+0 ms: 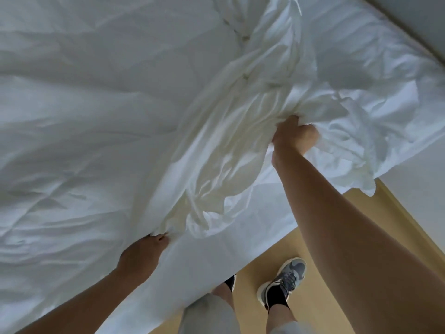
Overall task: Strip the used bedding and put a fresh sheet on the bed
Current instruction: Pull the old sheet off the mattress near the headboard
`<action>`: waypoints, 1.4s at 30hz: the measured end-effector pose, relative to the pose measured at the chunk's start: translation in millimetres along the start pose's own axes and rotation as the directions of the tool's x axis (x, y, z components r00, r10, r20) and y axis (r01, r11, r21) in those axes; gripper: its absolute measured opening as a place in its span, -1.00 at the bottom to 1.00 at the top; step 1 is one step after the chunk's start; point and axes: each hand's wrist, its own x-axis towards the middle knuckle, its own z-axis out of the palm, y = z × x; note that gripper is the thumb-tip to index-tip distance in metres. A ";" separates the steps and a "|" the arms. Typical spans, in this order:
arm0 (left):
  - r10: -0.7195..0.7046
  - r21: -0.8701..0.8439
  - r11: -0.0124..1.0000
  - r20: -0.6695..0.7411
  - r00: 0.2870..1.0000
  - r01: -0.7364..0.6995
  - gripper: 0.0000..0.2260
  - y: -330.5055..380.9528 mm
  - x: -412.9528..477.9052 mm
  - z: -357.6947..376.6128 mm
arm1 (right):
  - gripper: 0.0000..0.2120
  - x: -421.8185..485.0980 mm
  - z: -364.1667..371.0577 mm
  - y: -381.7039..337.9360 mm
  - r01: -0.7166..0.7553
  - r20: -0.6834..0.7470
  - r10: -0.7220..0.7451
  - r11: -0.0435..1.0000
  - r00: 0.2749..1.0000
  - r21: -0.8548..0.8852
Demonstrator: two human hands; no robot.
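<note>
Right hand (pixel 295 137): on the nearest arm, raised over the edge of the bed (pixel 72 104), fingers curled tight round a bunched fold of white sheet (pixel 216 165), lifting it so it peels off. Left hand (pixel 144 254): lower, at the near edge, fingertips pinching the same sheet where it gathers; thumb hidden, probably under the cloth. Sheet: crumpled in a ridge between both hands, the rest lying over the bed. Shoe (pixel 286 280): grey, on the tan floor (pixel 325 249) beside the bed
</note>
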 end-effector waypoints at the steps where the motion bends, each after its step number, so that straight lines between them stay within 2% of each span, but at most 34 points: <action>1: -0.001 -0.020 1.000 0.073 0.997 0.002 -0.63 -1.2 0.6 -2.6 | -0.75 -5.5 -3.5 2.5 -0.013 0.005 0.013 0.999 1.000 0.032; 3: 0.062 -0.197 0.980 0.190 0.980 -0.024 -0.82 8.1 6.0 -26.4 | -0.73 -15.1 -9.8 14.5 -0.056 0.043 0.052 0.994 0.998 0.097; 4: 0.103 -0.316 0.948 0.188 0.977 -0.039 -0.91 14.0 10.8 -45.6 | -0.73 -20.2 -13.6 23.5 -0.089 0.067 0.083 0.991 0.994 0.099; 5: 0.136 -0.417 0.906 0.125 0.983 -0.072 -0.85 20.7 16.7 -67.0 | -0.71 -26.3 -17.0 33.6 -0.131 0.092 0.124 0.989 0.988 0.074; 7: 0.125 -0.515 0.834 -0.175 0.977 -0.199 -0.75 36.3 32.2 -115.4 | -0.65 -41.3 -22.4 56.0 -0.219 0.133 0.216 0.976 0.967 0.005; 9: 0.087 -0.480 0.809 -0.474 0.876 -0.340 -0.65 61.0 57.0 -161.5 | -0.70 -57.1 -29.6 74.5 -0.311 0.220 0.304 0.950 0.927 -0.004; 10: 0.110 -0.427 0.816 -0.548 0.829 -0.390 -0.52 75.9 74.5 -181.8 | -0.77 -61.4 -34.6 79.5 -0.357 0.278 0.344 0.934 0.897 -0.003; 11: 0.158 -0.367 0.833 -0.561 0.813 -0.415 -0.39 91.3 93.8 -199.1 | -0.79 -63.3 -41.8 80.0 -0.395 0.334 0.381 0.918 0.862 -0.030; 13: 0.200 -0.225 0.912 -0.487 0.850 -0.343 -0.26 119.2 132.9 -217.4 | -0.69 -55.3 -61.2 75.6 -0.382 0.441 0.406 0.912 0.800 -0.149; 15: 0.175 -0.108 0.966 -0.401 0.899 -0.236 -0.39 138.5 164.9 -216.3 | -0.49 -42.5 -85.6 65.1 -0.225 0.506 0.361 0.923 0.783 -0.311; 16: 0.157 -0.097 0.974 -0.362 0.919 -0.204 -0.51 144.9 176.4 -212.2 | -0.40 -36.0 -97.3 59.2 -0.109 0.494 0.297 0.921 0.817 -0.374; 18: 0.120 -0.137 0.977 -0.277 0.953 -0.163 -0.65 154.5 191.2 -200.7 | -0.33 -15.6 -114.8 46.8 0.145 0.328 0.021 0.869 0.944 -0.473; 19: 0.108 -0.149 0.978 -0.238 0.965 -0.146 -0.69 159.0 194.4 -195.7 | -0.38 0.0 -119.6 40.1 0.241 0.204 -0.156 0.824 0.967 -0.513; 20: 0.101 -0.150 0.980 -0.207 0.973 -0.133 -0.71 163.4 195.7 -191.1 | -0.48 20.2 -121.9 34.0 0.316 0.113 -0.304 0.786 0.946 -0.531; 21: 0.092 -0.157 0.980 -0.176 0.980 -0.120 -0.72 166.7 196.0 -187.3 | -0.62 44.7 -122.2 28.0 0.370 0.087 -0.388 0.754 0.918 -0.543; 22: 0.087 -0.159 0.981 -0.134 0.987 -0.108 -0.71 170.0 196.8 -184.0 | -0.70 72.2 -120.1 24.0 0.398 0.123 -0.407 0.707 0.905 -0.585; 23: 0.094 -0.145 0.984 -0.085 0.992 -0.106 -0.68 172.9 196.9 -184.3 | -0.57 99.7 -115.8 22.5 0.396 0.194 -0.364 0.639 0.911 -0.659; 25: 0.126 -0.067 0.990 0.037 0.991 -0.123 -0.61 176.1 197.1 -197.5 | -0.15 146.5 -104.4 26.8 0.337 0.316 -0.130 0.506 0.940 -0.794; 26: 0.140 -0.036 0.990 0.112 0.984 -0.137 -0.60 178.0 199.4 -211.0 | -0.03 160.8 -97.3 32.7 0.312 0.339 -0.031 0.476 0.940 -0.822; 27: 0.144 -0.028 0.990 0.168 0.975 -0.141 -0.63 181.0 203.8 -227.7 | 0.00 170.1 -90.0 41.6 0.308 0.361 0.027 0.466 0.932 -0.830; 28: 0.142 -0.067 0.989 0.179 0.974 -0.132 -0.73 185.8 210.5 -245.6 | -0.08 176.2 -83.5 53.6 0.328 0.393 0.044 0.468 0.919 -0.820; 29: 0.138 -0.142 0.983 0.136 0.981 -0.118 -0.85 193.5 217.8 -264.9 | -0.23 179.0 -78.3 64.6 0.378 0.438 0.030 0.456 0.898 -0.806; 31: 0.161 -0.274 0.944 -0.106 0.981 -0.185 -0.90 218.5 241.0 -293.1 | -0.60 179.2 -75.5 78.8 0.528 0.562 -0.012 0.362 0.827 -0.768; 32: 0.197 -0.299 0.920 -0.207 0.958 -0.254 -0.83 234.6 258.0 -301.5 | -0.72 181.1 -78.9 81.1 0.586 0.607 -0.033 0.306 0.794 -0.750; 33: 0.231 -0.305 0.905 -0.232 0.945 -0.296 -0.69 252.5 275.3 -308.4 | -0.78 185.7 -84.6 80.8 0.617 0.629 -0.059 0.284 0.775 -0.734; 34: 0.255 -0.283 0.911 -0.184 0.949 -0.299 -0.57 268.7 293.2 -312.8 | -0.79 191.2 -91.5 76.7 0.622 0.631 -0.075 0.292 0.772 -0.727; 36: 0.221 -0.150 0.965 0.012 0.975 -0.217 -0.39 294.6 324.1 -313.7 | -0.75 206.9 -107.9 63.2 0.614 0.643 -0.030 0.333 0.765 -0.716; 38: 0.130 -0.039 0.991 0.120 0.984 -0.126 -0.22 309.1 344.8 -303.1 | -0.63 230.3 -123.5 44.5 0.623 0.719 0.088 0.436 0.689 -0.650; 39: 0.111 -0.012 0.994 0.136 0.984 -0.110 -0.16 314.7 350.4 -294.6 | -0.56 245.1 -130.1 31.9 0.617 0.754 0.080 0.521 0.653 -0.590; 40: 0.121 0.042 0.991 0.131 0.984 -0.128 -0.13 320.0 352.2 -285.4 | -0.48 262.7 -133.5 20.6 0.632 0.754 -0.028 0.566 0.657 -0.530; 41: 0.143 0.117 0.981 0.113 0.983 -0.156 -0.11 323.3 352.6 -276.5 | -0.39 282.7 -135.1 12.6 0.688 0.719 -0.192 0.529 0.668 -0.497; 42: 0.165 0.175 0.968 0.086 0.982 -0.178 -0.09 324.0 353.5 -269.3 | -0.24 302.6 -134.9 6.1 0.735 0.687 -0.291 0.415 0.666 -0.536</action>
